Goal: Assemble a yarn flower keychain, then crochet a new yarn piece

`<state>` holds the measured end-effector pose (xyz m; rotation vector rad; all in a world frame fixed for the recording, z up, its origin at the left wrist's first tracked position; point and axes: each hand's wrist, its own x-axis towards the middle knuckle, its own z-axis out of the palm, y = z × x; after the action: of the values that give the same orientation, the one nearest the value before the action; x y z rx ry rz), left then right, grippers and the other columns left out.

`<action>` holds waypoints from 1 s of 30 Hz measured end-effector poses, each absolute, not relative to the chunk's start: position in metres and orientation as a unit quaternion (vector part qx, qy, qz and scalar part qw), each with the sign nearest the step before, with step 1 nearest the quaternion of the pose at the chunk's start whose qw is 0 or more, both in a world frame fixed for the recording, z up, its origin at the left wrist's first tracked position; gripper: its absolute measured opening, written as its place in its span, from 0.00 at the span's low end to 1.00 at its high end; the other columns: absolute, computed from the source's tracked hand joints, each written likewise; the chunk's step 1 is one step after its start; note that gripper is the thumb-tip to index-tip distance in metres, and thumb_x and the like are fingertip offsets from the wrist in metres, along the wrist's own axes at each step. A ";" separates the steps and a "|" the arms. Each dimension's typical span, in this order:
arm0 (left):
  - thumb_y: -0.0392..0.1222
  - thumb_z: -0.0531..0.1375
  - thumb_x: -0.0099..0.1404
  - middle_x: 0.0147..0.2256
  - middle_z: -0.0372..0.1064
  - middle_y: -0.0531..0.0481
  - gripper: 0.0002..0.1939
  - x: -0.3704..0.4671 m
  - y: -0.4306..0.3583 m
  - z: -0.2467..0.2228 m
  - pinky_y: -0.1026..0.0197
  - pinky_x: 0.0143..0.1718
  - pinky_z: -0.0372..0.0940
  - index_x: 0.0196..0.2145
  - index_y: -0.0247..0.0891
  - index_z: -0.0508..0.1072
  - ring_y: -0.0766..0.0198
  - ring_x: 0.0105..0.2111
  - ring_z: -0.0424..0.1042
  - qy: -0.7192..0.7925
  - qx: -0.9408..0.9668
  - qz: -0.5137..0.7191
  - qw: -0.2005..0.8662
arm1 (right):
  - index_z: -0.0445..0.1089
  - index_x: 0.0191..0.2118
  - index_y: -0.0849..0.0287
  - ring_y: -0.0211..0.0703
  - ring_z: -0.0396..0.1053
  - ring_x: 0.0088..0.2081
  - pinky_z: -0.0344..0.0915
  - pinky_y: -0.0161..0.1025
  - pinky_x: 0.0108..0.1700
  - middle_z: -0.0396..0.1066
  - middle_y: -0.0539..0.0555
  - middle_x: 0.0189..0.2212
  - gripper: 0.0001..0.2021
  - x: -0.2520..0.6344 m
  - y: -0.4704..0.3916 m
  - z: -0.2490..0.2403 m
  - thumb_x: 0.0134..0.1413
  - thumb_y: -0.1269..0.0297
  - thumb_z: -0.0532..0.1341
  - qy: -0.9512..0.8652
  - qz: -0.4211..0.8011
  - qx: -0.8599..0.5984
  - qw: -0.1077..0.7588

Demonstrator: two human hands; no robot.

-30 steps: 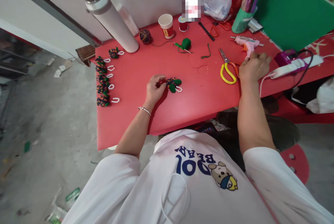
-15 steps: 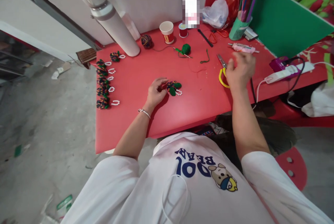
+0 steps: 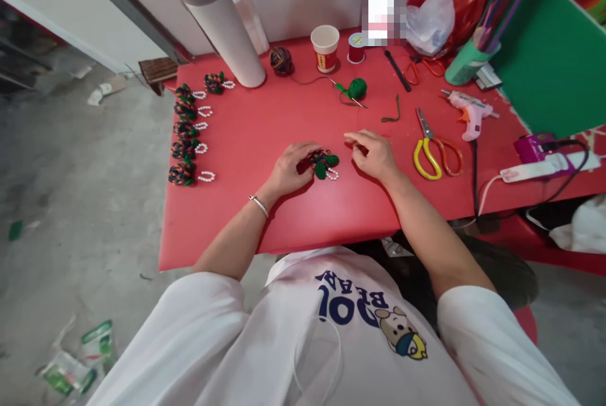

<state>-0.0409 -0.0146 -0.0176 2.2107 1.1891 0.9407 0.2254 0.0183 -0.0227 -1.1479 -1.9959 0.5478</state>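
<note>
A small crocheted yarn flower, multicoloured with green leaves and a loop of white beads, lies on the red table in front of me. My left hand has its fingers and thumb curled around the flower's left edge. To the right of it, a short gap away, my right hand hovers low over the table. Its index finger reaches out and its thumb is apart, with nothing visible between them. Further right lie scissors with one yellow and one red handle.
Several similar beaded yarn pieces line the table's left edge. At the back are a white flask, a paper cup, a thread spool and a green yarn ball. A pink glue gun and a power strip lie right.
My right hand has left the area by the scissors and come left, close to the yarn flower, uncovering scissors and glue gun. My left hand stays at the flower. The view has shifted slightly.
</note>
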 end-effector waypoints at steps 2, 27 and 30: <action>0.36 0.62 0.58 0.56 0.78 0.40 0.28 -0.041 -0.015 -0.017 0.42 0.64 0.67 0.58 0.42 0.77 0.48 0.57 0.76 0.420 0.804 0.349 0.233 | 0.78 0.56 0.47 0.51 0.80 0.48 0.76 0.52 0.55 0.83 0.53 0.45 0.24 0.227 0.016 -0.021 0.58 0.75 0.58 -0.790 0.223 -0.437 0.367; 0.51 0.75 0.57 0.66 0.70 0.36 0.50 -0.043 -0.002 -0.011 0.40 0.68 0.63 0.73 0.46 0.61 0.40 0.65 0.70 0.314 0.815 0.323 0.365 | 0.79 0.55 0.54 0.49 0.80 0.45 0.77 0.48 0.53 0.83 0.55 0.43 0.24 0.224 0.019 -0.023 0.55 0.76 0.58 -0.797 0.217 -0.429 0.366; 0.43 0.74 0.55 0.66 0.69 0.38 0.49 -0.055 0.008 -0.007 0.43 0.69 0.63 0.72 0.46 0.64 0.42 0.66 0.70 0.302 0.831 0.269 0.381 | 0.79 0.54 0.54 0.47 0.80 0.44 0.77 0.46 0.50 0.83 0.55 0.43 0.24 0.225 0.021 -0.027 0.55 0.76 0.58 -0.787 0.226 -0.435 0.375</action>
<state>-0.0554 0.0076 -0.0073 2.1220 0.7720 0.6869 0.2254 0.0205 -0.0272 -1.1145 -2.0145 0.5773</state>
